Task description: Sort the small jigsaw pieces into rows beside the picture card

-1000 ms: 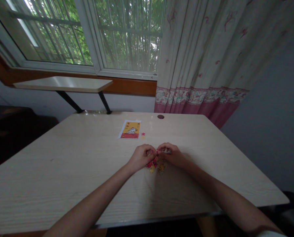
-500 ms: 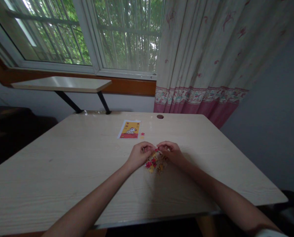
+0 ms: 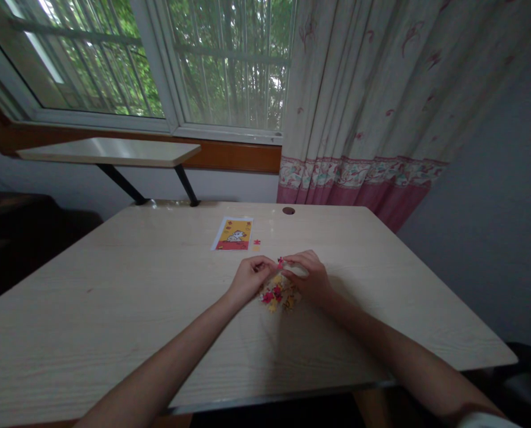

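My left hand [image 3: 250, 278] and my right hand [image 3: 309, 276] meet over the middle of a pale wooden table [image 3: 114, 315], both pinched shut on a small clear packet [image 3: 280, 290] of red and yellow puzzle pieces. The packet hangs between my fingertips and rests on the tabletop. Farther back lies a yellow and red picture card [image 3: 233, 233] showing a small animal. One loose red puzzle piece [image 3: 257, 242] lies just right of the card.
A round cable hole [image 3: 288, 210] sits near the table's far edge. A narrow shelf on black brackets [image 3: 109, 151] juts out under the window at the back left. A pink-hemmed curtain [image 3: 363, 119] hangs at the back right. A grey wall stands right.
My hands have drawn slightly apart and the packet now shows more between them, hanging lower toward the table. The view has shifted slightly.
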{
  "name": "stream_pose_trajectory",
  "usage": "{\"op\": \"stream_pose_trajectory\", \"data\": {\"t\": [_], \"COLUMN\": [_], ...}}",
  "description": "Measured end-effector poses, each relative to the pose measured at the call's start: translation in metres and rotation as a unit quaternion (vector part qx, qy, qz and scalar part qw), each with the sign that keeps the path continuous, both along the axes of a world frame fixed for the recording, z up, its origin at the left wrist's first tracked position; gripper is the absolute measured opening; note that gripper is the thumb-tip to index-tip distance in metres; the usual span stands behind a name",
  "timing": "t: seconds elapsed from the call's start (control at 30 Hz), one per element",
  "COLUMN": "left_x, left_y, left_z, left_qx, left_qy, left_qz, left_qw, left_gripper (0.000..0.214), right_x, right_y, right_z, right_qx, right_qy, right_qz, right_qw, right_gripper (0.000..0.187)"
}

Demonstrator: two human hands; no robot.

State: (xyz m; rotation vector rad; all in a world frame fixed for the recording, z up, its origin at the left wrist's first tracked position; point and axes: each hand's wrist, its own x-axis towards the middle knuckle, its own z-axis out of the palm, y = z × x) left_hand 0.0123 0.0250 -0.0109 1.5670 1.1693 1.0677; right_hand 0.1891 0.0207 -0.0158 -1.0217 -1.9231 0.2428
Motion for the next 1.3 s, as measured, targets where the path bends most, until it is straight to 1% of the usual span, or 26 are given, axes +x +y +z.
{"op": "stream_pose_trajectory", "data": {"t": [0.1,0.17,0.27,0.33,0.4,0.47,0.53,0.63,0.77,0.87,0.93,1.0,1.03,1.07,1.17,1.23,1.3], "left_x": [0.001,0.001,-0.003,-0.008,-0.014,-0.021,-0.026,-0.030,-0.030,-0.030,-0.031,-0.032,-0.032,-0.033,-0.035,-0.036,-0.037], "left_y": [0.000,0.000,0.000,0.002,0.004,0.006,0.008,0.009,0.009,0.010,0.010,0.010,0.010,0.010,0.011,0.012,0.012], "left_z": [0.000,0.001,0.001,0.001,0.003,0.004,0.006,0.007,0.005,0.002,0.001,0.001,0.001,0.001,0.002,0.003,0.003], "left_qx": [-0.001,0.002,0.011,0.037,0.092,0.157,0.194,0.210,0.209,0.202,0.201,0.200,0.199,0.198,0.198,0.201,0.203], "left_qy": [-0.025,-0.016,0.019,0.076,0.162,0.242,0.292,0.328,0.340,0.343,0.339,0.334,0.332,0.332,0.333,0.336,0.342], "left_qz": [-0.009,-0.019,-0.023,-0.014,-0.006,-0.016,-0.033,-0.044,-0.049,-0.047,-0.044,-0.042,-0.042,-0.041,-0.037,-0.033,-0.030], "left_qw": [1.000,1.000,1.000,0.996,0.983,0.957,0.936,0.920,0.916,0.916,0.918,0.920,0.921,0.921,0.921,0.920,0.917], "left_gripper": [0.025,0.026,0.030,0.030,0.026,0.022,0.020,0.021,0.020,0.020,0.020,0.020,0.019,0.019,0.020,0.020,0.020], "right_x": [0.000,0.002,0.007,0.012,0.017,0.021,0.023,0.024,0.023,0.019,0.013,0.005,0.000,-0.005,-0.020,-0.027,-0.032], "right_y": [0.000,0.001,0.005,0.008,0.012,0.014,0.016,0.016,0.021,0.037,0.054,0.074,0.084,0.094,0.115,0.122,0.123], "right_z": [-0.002,-0.003,-0.003,-0.003,-0.002,-0.002,-0.002,-0.003,0.001,0.006,0.006,0.002,-0.001,-0.005,-0.013,-0.016,-0.017], "right_qx": [0.013,0.024,0.046,0.052,0.052,0.052,0.052,0.045,0.029,-0.005,-0.066,-0.150,-0.180,-0.195,-0.194,-0.187,-0.182], "right_qy": [-0.027,-0.041,-0.045,-0.033,-0.020,-0.014,-0.012,-0.013,-0.038,-0.068,-0.073,-0.059,-0.047,-0.047,-0.061,-0.075,-0.095], "right_qz": [-0.018,-0.021,-0.034,-0.055,-0.074,-0.085,-0.089,-0.091,-0.076,-0.049,-0.014,0.037,0.048,0.053,0.036,0.023,0.007], "right_qw": [0.999,0.999,0.997,0.997,0.996,0.995,0.995,0.995,0.996,0.997,0.995,0.986,0.981,0.978,0.979,0.979,0.979], "right_gripper": [0.019,0.020,0.020,0.019,0.019,0.018,0.018,0.019,0.021,0.023,0.024,0.024,0.024,0.024,0.023,0.023,0.023]}}
